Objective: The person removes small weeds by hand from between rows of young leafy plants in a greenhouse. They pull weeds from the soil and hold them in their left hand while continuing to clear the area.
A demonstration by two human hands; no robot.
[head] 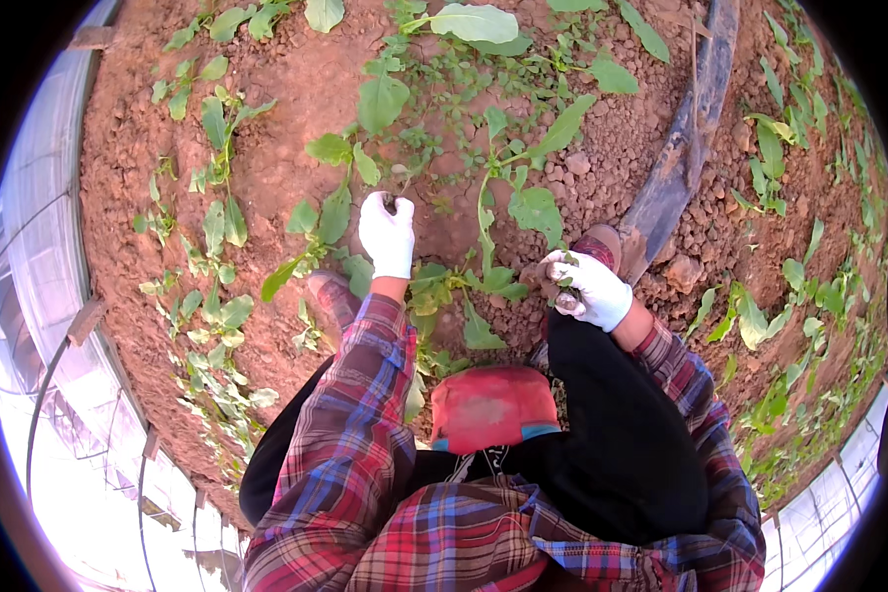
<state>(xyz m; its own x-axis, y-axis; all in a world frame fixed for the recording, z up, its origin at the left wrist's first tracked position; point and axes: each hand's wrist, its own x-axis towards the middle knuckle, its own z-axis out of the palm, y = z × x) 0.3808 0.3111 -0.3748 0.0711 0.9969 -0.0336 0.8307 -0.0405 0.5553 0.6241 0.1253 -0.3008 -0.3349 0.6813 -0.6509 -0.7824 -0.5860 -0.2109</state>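
My left hand (387, 231), in a white glove, is closed low over the reddish soil (266, 170), its fingertips pinching something small and dark at the base of a thin weed stem. Leafy green plants (334, 213) stand just to its left. Above my right knee is my right hand (588, 287), also gloved, with soil-stained fingertips curled around a small clump of green weeds (567, 281). Another broad-leaved plant (536, 211) grows between the hands, nearer the right one. Low weeds (444, 89) spread over the ground beyond my left hand.
A dark flat hose (662, 192) curves along the soil at the right, beside my right shoe (599, 248). A red padded object (494, 407) lies between my legs. Rows of plants (222, 222) run at the left, near a translucent plastic greenhouse wall (37, 222).
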